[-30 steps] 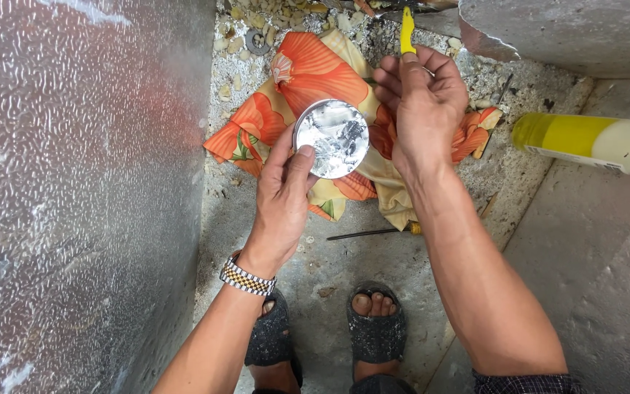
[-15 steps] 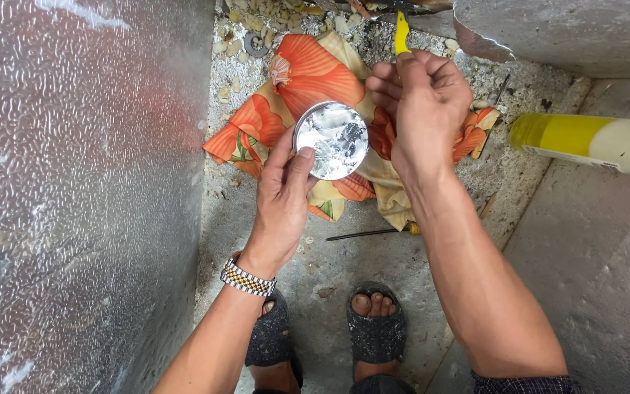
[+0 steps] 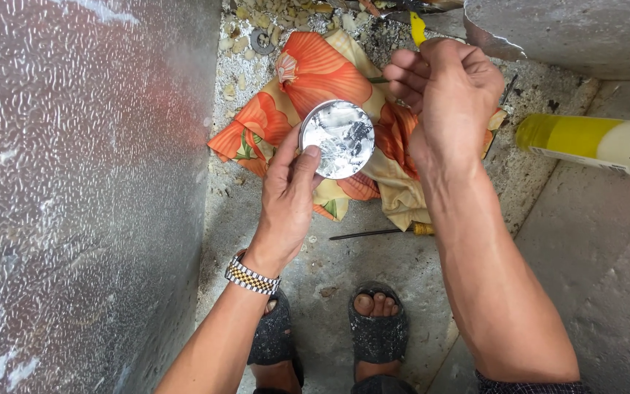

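Note:
My left hand (image 3: 288, 201) holds a round silver tin (image 3: 337, 138) from below, thumb on its rim; the open top shows silvery-grey paste. My right hand (image 3: 448, 95) is closed around a yellow-handled tool (image 3: 418, 28), whose handle end sticks out above the fist. A thin metal shaft pokes out to the left of the fingers, just above the tin. Both hands hover over an orange flowered cloth (image 3: 286, 102) lying on the concrete floor.
A textured metal sheet (image 3: 82, 197) fills the left. A yellow-and-white tube (image 3: 592, 144) lies at right on a concrete slab (image 3: 592, 241). A small yellow-handled screwdriver (image 3: 384, 232) lies on the floor below the cloth. Rubble and a washer (image 3: 262, 41) sit at the top. My sandalled feet (image 3: 377, 328) stand below.
My right hand has closed into a fist on the yellow-handled tool and turned it, shifting slightly right. The tin in my left hand has stayed nearly still.

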